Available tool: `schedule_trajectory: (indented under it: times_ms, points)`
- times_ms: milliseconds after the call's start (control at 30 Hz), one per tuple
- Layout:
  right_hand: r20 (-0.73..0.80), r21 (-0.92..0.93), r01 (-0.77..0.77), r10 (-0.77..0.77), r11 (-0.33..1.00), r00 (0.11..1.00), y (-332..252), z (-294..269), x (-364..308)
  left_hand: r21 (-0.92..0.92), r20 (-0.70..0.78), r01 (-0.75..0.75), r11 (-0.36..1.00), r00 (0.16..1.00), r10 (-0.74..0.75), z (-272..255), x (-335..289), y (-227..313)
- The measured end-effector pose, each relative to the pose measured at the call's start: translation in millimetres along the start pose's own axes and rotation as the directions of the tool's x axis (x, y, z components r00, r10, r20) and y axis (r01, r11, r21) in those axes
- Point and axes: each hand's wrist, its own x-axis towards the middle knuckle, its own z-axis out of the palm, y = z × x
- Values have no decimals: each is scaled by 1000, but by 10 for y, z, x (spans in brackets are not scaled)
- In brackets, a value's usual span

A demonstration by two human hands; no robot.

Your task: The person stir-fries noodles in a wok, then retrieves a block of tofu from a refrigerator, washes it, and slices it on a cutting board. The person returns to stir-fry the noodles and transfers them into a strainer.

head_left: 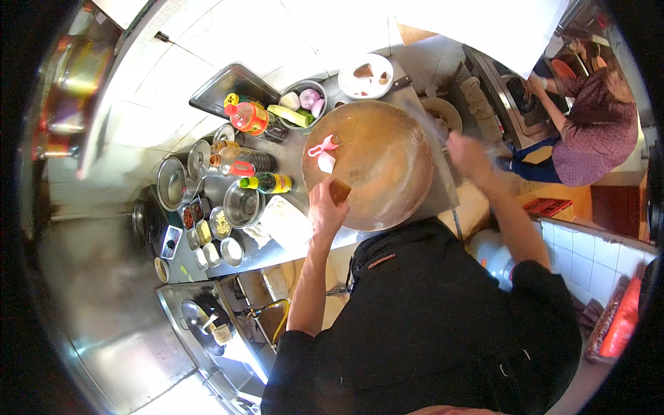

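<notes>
The left hand (325,209) clamps a brown block (339,191) at the round board (384,162); the right hand (470,158), apart, is too blurred to tell its grip. Steadying the block seems key.

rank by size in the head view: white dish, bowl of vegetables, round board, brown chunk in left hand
1. Round board
2. White dish and bowl of vegetables: too close to rank
3. Brown chunk in the left hand: smallest, though partly covered
</notes>
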Motion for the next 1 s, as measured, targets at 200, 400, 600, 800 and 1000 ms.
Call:
schedule_trajectory:
  times_ms: [200,400,600,800,1000]
  points:
    - [425,290,347,-445,892,788,-454,241,-1050,297,21,86,951,995,-97,270,342,225]
    - [530,69,349,-331,934,781,63,69,-418,336,88,155,929,977,-195,283,380,261]
    - [6,-79,74,-74,994,997,688,-322,389,260,-3,192,946,980,-198,269,230,479]
    - [-134,23,82,-78,996,988,555,-429,90,116,-205,225,967,958,-199,393,-146,164]
    - [-69,-60,429,-433,901,899,75,-392,-394,-445,-675,343,827,478,-562,-96,-928,-1919]
